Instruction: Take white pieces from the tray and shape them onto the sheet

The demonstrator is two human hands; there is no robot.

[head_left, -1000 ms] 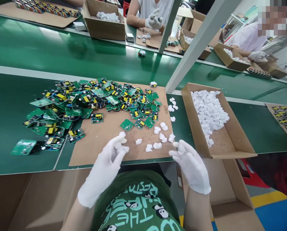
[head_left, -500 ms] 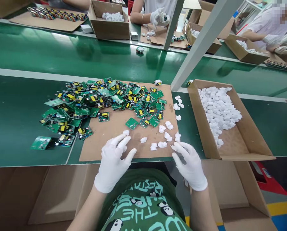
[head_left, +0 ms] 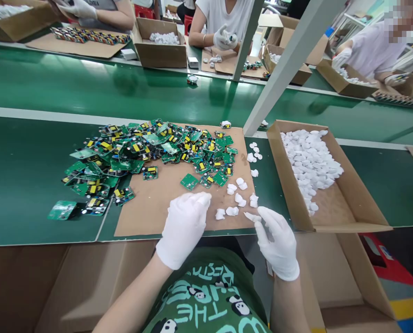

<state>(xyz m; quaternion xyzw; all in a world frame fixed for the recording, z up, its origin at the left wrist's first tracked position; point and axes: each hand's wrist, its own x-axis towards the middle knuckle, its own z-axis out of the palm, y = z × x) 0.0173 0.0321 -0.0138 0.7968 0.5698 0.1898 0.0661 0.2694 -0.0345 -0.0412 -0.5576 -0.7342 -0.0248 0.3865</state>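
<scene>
Both hands wear white gloves. My left hand (head_left: pixel 187 224) is closed over the brown cardboard sheet (head_left: pixel 140 217), its fingers curled under; whatever it holds is hidden. My right hand (head_left: pixel 277 243) pinches a small white piece (head_left: pixel 252 216) between thumb and fingertips, at the sheet's right front corner. Between the hands lie several loose white pieces, among them a pair (head_left: pixel 232 211) close to the front edge. Beyond my left hand spreads a heap of green circuit boards (head_left: pixel 140 148) with yellow and black parts. One board (head_left: pixel 189 181) lies face down just past my left hand.
An open cardboard box (head_left: pixel 352 203) of white pieces stands at the right. A slanted white post (head_left: pixel 293 64) rises behind the sheet. Across the green conveyor belt (head_left: pixel 88 88), other people in gloves work beside boxes. One assembled board (head_left: pixel 192 80) sits on the belt.
My left hand has moved right and its fingers have closed; two white pieces near it are no longer visible. My right hand stays nearly in place, its white piece now showing more.
</scene>
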